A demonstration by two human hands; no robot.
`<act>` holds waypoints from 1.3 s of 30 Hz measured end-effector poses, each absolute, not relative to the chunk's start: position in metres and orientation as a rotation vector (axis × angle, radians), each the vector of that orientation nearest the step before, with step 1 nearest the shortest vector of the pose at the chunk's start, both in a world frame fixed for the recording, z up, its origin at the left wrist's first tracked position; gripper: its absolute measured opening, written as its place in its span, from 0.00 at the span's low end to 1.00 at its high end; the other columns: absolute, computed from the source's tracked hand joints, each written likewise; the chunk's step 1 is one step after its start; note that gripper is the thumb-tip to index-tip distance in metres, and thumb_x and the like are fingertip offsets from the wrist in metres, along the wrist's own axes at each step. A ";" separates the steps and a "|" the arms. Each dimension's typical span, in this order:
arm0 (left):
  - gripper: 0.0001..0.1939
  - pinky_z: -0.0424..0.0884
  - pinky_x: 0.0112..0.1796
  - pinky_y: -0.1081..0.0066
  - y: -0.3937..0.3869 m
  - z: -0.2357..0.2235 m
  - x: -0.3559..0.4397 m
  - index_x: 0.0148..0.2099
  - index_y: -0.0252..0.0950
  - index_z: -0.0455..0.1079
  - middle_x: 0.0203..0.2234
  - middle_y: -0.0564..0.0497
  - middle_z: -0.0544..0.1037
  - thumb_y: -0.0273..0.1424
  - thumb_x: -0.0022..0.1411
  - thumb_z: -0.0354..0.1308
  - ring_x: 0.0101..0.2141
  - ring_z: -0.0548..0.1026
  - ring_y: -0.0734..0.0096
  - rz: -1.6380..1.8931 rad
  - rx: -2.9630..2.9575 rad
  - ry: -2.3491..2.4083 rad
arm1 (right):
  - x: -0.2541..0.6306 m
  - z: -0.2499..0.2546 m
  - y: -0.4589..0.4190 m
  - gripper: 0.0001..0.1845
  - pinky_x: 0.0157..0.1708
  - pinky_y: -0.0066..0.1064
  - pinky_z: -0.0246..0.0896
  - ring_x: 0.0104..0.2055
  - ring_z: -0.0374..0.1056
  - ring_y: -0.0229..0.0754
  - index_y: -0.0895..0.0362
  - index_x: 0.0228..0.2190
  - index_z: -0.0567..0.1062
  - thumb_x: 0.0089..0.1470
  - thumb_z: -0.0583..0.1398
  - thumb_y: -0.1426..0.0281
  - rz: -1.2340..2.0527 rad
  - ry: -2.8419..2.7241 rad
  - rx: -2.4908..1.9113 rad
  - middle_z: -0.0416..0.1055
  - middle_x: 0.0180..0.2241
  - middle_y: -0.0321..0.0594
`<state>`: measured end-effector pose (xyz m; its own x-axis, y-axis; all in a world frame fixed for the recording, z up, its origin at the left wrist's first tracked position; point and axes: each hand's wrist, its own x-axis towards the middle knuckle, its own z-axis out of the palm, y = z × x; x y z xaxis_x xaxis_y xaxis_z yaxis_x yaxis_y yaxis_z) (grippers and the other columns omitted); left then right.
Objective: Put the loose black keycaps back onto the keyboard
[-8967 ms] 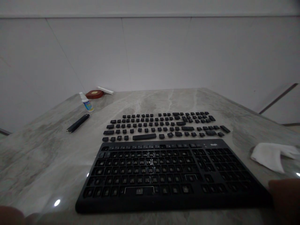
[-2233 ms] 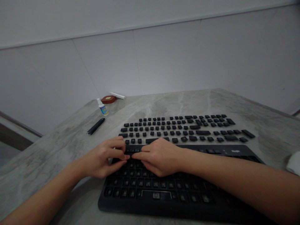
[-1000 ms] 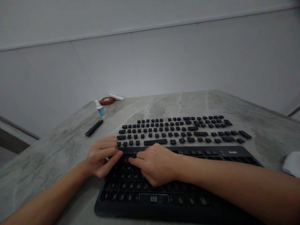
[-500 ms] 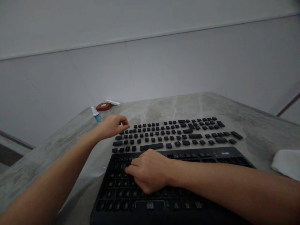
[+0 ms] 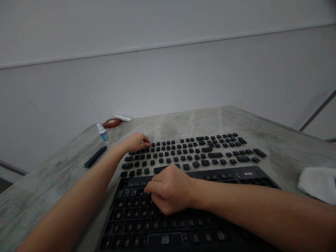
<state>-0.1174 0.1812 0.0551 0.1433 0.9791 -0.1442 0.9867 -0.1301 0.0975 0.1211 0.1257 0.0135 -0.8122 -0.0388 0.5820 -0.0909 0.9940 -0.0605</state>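
The left hand (image 5: 137,141) bends over the far left corner of the loose keycaps (image 5: 215,155), fingertips close together; whether a cap is between them, I cannot tell. The right hand (image 5: 169,190) is curled, its fingertips at the upper left of the keyboard base (image 5: 159,224) (what they hold, if anything, is hidden). The keycaps lie in rows just behind this base, on the table (image 5: 210,122). Farther left is a spray bottle (image 5: 104,134); at right lies a white cloth (image 5: 319,183).

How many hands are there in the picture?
2. The left hand is at the back-left corner of the loose keys. The right hand is over the upper left part of the black keyboard. Some of their fingers are hidden.
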 end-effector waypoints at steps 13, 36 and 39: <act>0.10 0.73 0.40 0.63 0.174 0.076 -0.126 0.41 0.31 0.72 0.35 0.49 0.77 0.35 0.68 0.59 0.36 0.76 0.67 -0.060 2.134 1.903 | 0.127 0.016 0.134 0.13 0.22 0.27 0.59 0.22 0.71 0.38 0.59 0.30 0.78 0.46 0.54 0.76 0.310 -2.345 -0.019 0.76 0.23 0.36; 0.09 0.70 0.23 0.75 0.110 0.115 -0.043 0.25 0.34 0.70 0.21 0.51 0.80 0.17 0.51 0.55 0.20 0.78 0.68 -0.646 1.606 1.261 | 0.130 0.027 0.129 0.25 0.22 0.31 0.57 0.23 0.69 0.41 0.55 0.52 0.74 0.51 0.57 0.73 0.095 -2.768 0.204 0.76 0.25 0.36; 0.10 0.72 0.24 0.72 0.110 0.112 -0.038 0.23 0.35 0.71 0.21 0.50 0.80 0.18 0.51 0.55 0.21 0.78 0.66 -0.703 1.621 1.239 | 0.130 0.031 0.127 0.23 0.22 0.30 0.56 0.24 0.69 0.40 0.54 0.50 0.74 0.52 0.57 0.72 0.084 -2.828 0.210 0.76 0.26 0.36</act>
<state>-0.0384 0.1102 0.1118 0.3227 0.3991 -0.8583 0.9415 -0.0418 0.3345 0.1304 0.1271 0.0307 -0.9433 -0.1356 0.3031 -0.1534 0.9875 -0.0354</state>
